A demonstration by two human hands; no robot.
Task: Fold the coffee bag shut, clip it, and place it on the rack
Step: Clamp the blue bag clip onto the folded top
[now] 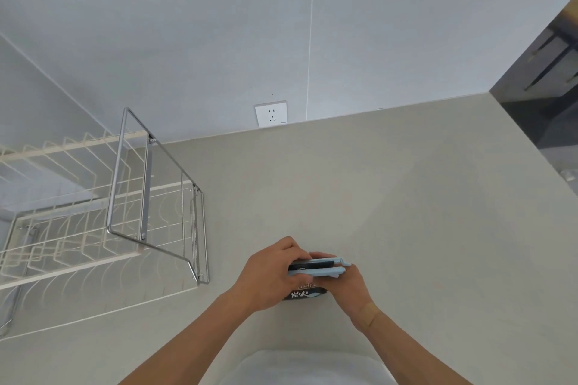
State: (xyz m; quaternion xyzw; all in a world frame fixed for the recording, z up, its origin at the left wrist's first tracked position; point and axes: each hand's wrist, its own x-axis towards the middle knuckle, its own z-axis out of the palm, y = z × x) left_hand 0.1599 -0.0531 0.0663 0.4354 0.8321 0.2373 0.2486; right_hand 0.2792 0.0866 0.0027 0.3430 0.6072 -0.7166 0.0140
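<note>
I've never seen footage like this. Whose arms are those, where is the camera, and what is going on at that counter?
No machine here: a person is working with bare hands, and the single camera sits on their head, looking forward and down. That is why the arms reach in from the bottom edge and the walls look bent by the wide lens.

The left hand and right hand both hold a dark coffee bag standing on the pale counter. A light blue clip sits across the bag's folded top; I cannot tell whether it has snapped fully shut.

On the left stands a wire rack with a metal frame, where the bag should go. On the wall behind is a white power socket.
</note>
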